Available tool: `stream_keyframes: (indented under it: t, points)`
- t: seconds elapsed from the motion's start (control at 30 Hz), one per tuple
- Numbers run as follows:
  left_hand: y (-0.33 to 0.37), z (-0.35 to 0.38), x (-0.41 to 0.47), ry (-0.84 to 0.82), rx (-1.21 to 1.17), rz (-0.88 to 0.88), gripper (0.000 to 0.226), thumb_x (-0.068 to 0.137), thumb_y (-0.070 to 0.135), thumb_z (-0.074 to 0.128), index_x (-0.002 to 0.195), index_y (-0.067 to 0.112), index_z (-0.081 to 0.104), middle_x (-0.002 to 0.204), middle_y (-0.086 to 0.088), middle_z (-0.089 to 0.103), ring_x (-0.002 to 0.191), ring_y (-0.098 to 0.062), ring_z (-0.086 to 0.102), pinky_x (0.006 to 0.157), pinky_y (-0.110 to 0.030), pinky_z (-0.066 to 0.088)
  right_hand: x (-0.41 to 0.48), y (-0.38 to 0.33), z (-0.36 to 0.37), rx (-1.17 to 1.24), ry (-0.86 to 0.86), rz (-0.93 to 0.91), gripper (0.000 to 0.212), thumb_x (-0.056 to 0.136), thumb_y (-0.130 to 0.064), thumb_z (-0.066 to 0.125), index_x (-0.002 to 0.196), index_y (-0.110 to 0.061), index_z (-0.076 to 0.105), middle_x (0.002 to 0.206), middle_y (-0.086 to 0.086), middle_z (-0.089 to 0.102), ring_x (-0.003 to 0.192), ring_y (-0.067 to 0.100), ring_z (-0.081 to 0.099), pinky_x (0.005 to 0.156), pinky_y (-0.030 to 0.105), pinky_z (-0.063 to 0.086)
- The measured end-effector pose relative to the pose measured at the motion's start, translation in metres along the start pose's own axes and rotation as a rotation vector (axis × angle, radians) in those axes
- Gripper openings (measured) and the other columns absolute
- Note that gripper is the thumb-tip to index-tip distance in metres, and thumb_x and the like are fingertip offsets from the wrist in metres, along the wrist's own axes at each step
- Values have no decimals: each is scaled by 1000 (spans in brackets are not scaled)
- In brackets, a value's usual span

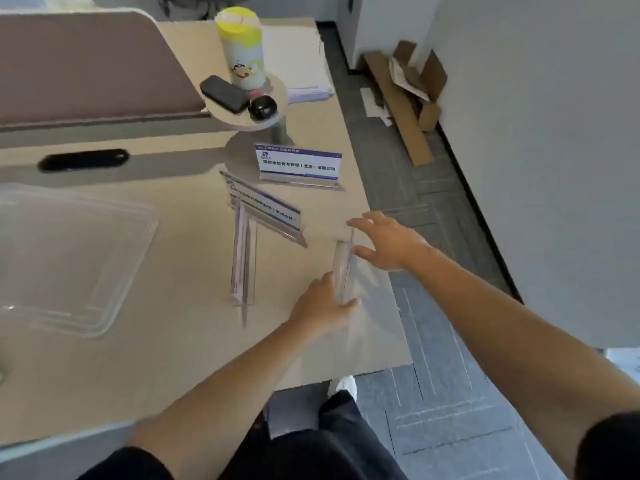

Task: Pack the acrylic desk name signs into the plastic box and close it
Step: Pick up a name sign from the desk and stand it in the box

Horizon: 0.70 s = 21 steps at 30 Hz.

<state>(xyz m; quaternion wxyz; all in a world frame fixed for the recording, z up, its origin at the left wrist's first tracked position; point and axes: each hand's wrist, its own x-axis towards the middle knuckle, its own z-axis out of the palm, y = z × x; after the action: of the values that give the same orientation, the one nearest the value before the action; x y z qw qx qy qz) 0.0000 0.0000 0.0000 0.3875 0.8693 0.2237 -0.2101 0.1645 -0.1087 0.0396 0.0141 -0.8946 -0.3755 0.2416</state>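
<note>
Several acrylic name signs are on the beige desk (156, 341). One sign with a blue-and-white card (299, 166) stands upright at the back. A second sign (266, 209) stands at an angle in the middle, and a third (244, 258) lies edge-on to me. My left hand (322, 310) grips a clear, blurred sign (343, 268) near the desk's right edge. My right hand (388, 240) hovers just beyond that sign with fingers spread and holds nothing. A clear plastic box piece (72, 261), box or lid I cannot tell, lies flat at the left.
A small round shelf (242, 119) at the back carries a yellow-lidded tumbler (242, 46), a black phone (223, 93) and a black round object (262, 107). A brown partition (86, 64) stands back left. Cardboard scraps (405, 95) lie on the grey carpet to the right.
</note>
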Motion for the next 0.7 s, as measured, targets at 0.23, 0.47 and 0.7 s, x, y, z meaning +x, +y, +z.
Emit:
stream_keyframes:
  t: [0.23,0.47,0.7]
  points:
    - [30,27,2,139,52,-163,39,95,26,53,130,9,45,114,-13,62,102,-32,63,83,-39,54,20,17,12,106,-110,-97,61,98,-54,44,152,-34,26,159,-3,29,139,28,40,105,48,42]
    - [29,15,-4,246,37,-143,32,96,17,47,126,8,49,109,-14,64,99,-33,63,76,-34,49,21,8,14,336,-26,-74,72,96,-49,55,155,-29,18,159,6,29,139,30,40,111,48,39]
    - [15,-42,-48,431,-98,-80,22,98,18,45,117,10,53,86,-3,60,79,-23,61,58,-26,40,13,-63,-20,930,36,126,113,69,-68,73,154,-41,5,162,5,12,143,37,29,106,64,37]
